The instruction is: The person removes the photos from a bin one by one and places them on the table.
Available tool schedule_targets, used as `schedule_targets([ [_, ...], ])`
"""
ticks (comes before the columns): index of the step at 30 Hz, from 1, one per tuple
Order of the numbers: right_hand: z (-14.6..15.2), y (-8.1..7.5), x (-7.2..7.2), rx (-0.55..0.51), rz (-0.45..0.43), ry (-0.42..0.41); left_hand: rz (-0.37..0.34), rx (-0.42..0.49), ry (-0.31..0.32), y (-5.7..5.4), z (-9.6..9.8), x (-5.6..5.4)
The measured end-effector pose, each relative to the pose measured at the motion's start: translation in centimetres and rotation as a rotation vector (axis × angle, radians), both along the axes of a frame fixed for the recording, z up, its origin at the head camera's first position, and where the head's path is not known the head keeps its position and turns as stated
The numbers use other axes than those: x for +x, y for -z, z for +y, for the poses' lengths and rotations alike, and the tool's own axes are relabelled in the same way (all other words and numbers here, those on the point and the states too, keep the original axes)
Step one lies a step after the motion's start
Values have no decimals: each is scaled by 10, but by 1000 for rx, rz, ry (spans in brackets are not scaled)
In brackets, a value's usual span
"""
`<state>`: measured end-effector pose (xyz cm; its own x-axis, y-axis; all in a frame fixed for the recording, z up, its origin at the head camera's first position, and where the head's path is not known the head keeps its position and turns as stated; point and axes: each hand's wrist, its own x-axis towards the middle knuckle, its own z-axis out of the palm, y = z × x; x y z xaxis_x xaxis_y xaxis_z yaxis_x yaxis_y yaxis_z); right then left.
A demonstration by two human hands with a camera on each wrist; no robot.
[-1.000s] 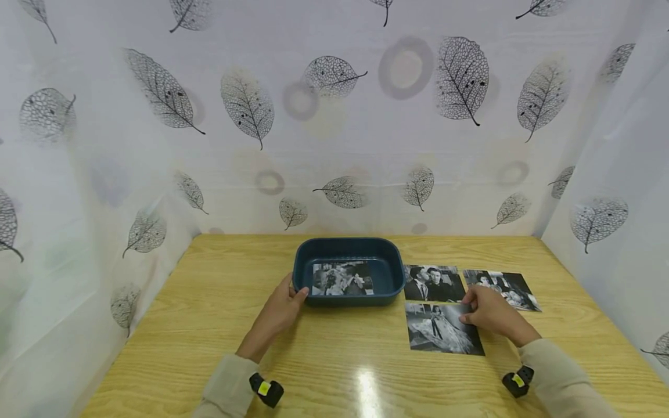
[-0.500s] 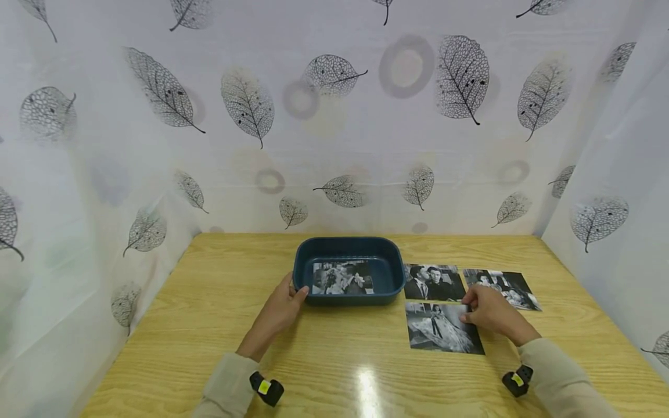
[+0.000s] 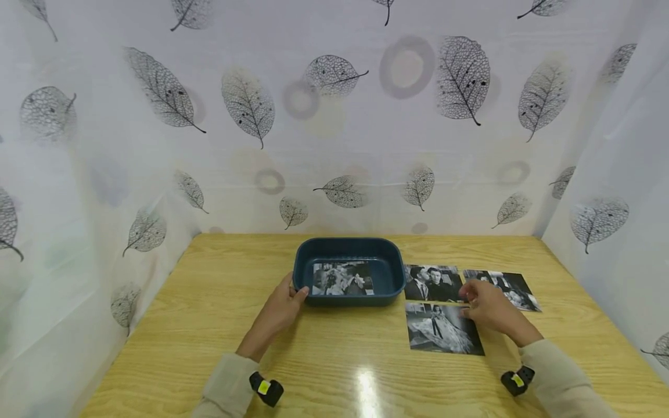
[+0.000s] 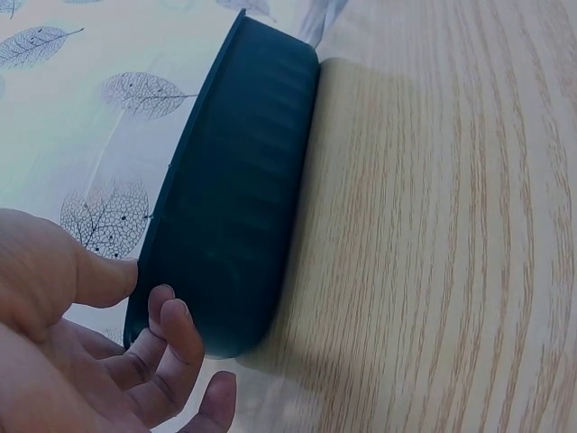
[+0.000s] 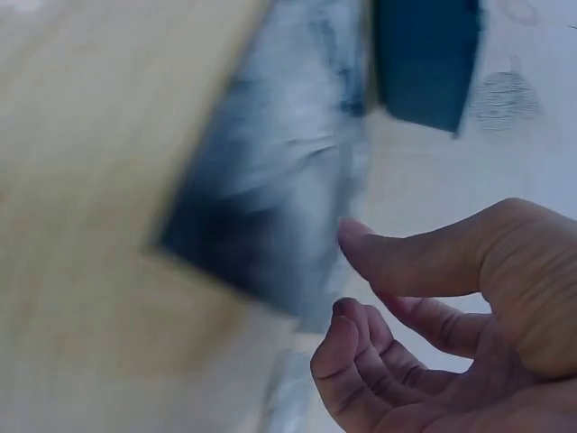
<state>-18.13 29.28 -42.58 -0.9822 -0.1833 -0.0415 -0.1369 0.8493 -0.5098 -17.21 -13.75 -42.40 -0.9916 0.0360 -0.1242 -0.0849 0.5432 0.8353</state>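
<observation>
A dark blue rectangular dish [image 3: 387,300] stands at the back middle of the table. My left hand [image 3: 279,307] grips its near left corner, thumb at the rim and fingers against the outer wall [image 4: 225,198]. Inside lies a black-and-white photo [image 3: 342,278]. Over at the right, my right hand [image 3: 491,307] hovers by the upper right corner of a photo of a woman in a wide gown [image 3: 441,331]. In the right wrist view the thumb [image 5: 406,262] and fingers are apart, with nothing between them.
Behind the gown photo lies a photo of two people in dark suits [image 3: 434,283], close to the dish's right side. Farther right is another black-and-white photo [image 3: 517,287], partly covered by the right hand. A leaf-patterned curtain [image 3: 334,145] borders the wooden table [image 3: 225,273].
My right thumb and fingertips have come away slightly from the gown photo's corner. The photos, the dish and my left hand have stayed in place.
</observation>
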Motion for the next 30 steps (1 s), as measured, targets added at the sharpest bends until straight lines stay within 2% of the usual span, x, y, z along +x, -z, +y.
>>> schedule_targets([
  [6,-19,-37,-4,-113,99,-22,-12,12,4,0,0,0],
  [10,-38,-62,-17,-147,193,-23,-12,10,-3,-1,-1,0],
  [14,-59,-73,-33,-165,241,-57,11,22,5,0,-1,1],
  [18,-84,-75,-49,-169,242,-139,52,50,21,3,0,-1],
  [22,-112,-70,-63,-157,217,-218,59,53,22,3,0,-1],
  [25,-130,-63,-73,-133,183,-267,49,41,17,3,1,-1],
  [30,-154,-45,-90,-36,127,-357,48,32,16,3,2,-2],
])
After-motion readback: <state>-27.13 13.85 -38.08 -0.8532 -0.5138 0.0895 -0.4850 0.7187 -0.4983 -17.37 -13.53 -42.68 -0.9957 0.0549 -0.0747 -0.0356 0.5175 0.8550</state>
